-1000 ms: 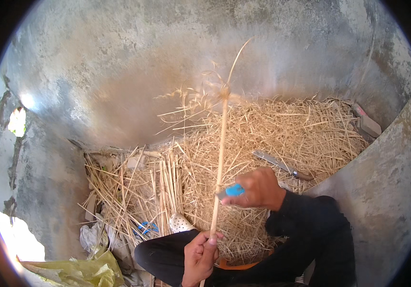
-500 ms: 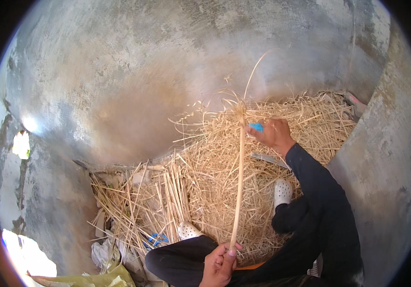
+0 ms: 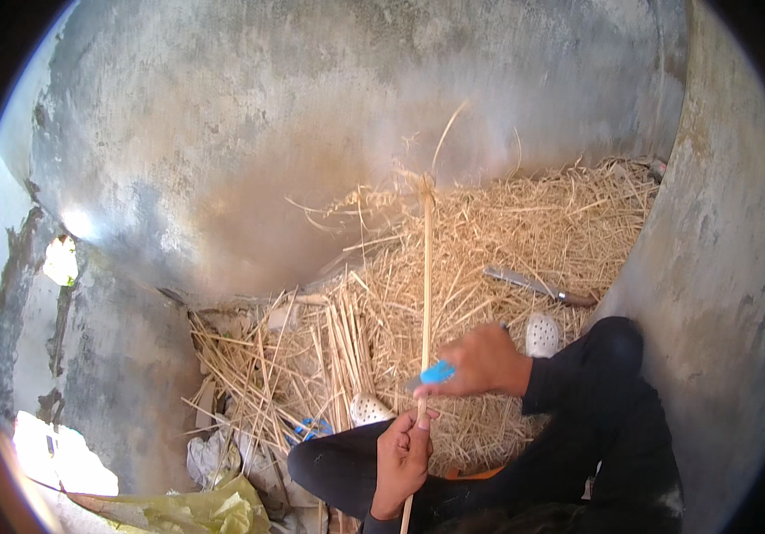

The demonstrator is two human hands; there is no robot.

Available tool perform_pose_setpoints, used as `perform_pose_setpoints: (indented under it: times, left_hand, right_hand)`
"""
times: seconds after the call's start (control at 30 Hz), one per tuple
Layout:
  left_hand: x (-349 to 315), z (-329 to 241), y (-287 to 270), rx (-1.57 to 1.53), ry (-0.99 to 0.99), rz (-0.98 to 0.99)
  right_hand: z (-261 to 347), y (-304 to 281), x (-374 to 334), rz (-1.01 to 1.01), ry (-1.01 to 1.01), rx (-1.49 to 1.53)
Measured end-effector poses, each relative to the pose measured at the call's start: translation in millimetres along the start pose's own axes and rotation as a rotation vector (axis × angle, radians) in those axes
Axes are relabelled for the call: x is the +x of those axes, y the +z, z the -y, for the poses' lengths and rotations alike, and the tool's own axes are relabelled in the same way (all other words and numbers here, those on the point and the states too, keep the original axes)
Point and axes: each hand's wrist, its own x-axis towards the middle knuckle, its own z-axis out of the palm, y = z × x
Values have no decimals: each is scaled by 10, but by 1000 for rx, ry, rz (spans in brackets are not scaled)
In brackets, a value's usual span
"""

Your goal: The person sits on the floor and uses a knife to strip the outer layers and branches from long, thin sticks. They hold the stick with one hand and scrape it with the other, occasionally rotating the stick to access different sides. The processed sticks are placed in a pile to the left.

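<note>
My left hand (image 3: 402, 458) is closed round the near end of a long pale stalk (image 3: 427, 276), perhaps bamboo or cane. The stalk points away from me, and its far end carries a tuft of curled shavings (image 3: 423, 184). Just above the left hand, my right hand (image 3: 482, 360) is closed on a small knife with a blue part (image 3: 439, 372). A short grey bit of its blade shows against the stalk; the fingers hide most of the tool, and motion blurs it slightly.
Shavings (image 3: 507, 231) cover the floor, with a larger wooden-handled knife (image 3: 525, 283) lying on them. At left are loose stalks (image 3: 258, 365) and a yellow-green sheet (image 3: 213, 512). Pale clogs (image 3: 542, 335) are on my feet. Concrete walls (image 3: 249, 133) enclose the spot.
My right hand has come down along the stalk from its far end to close above my left hand. The larger knife, partly hidden before, now shows fully.
</note>
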Motion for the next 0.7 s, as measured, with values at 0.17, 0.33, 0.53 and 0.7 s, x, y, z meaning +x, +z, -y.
perform_pose_setpoints:
  times: [0.17, 0.33, 0.53, 0.7]
  left_hand:
    - [-167, -133, -70, 57, 0, -65]
    - [-319, -173, -119, 112, 110, -124]
    - [-488, -153, -221, 100, 168, -134]
    - [-689, -147, -242, 229, 171, -65]
  right_hand:
    - [-105, -137, 281, 105, 185, 8]
    - [19, -61, 316, -18, 66, -73]
    - [170, -114, 280, 68, 10, -64]
    - [-229, -229, 572, -42, 169, -149]
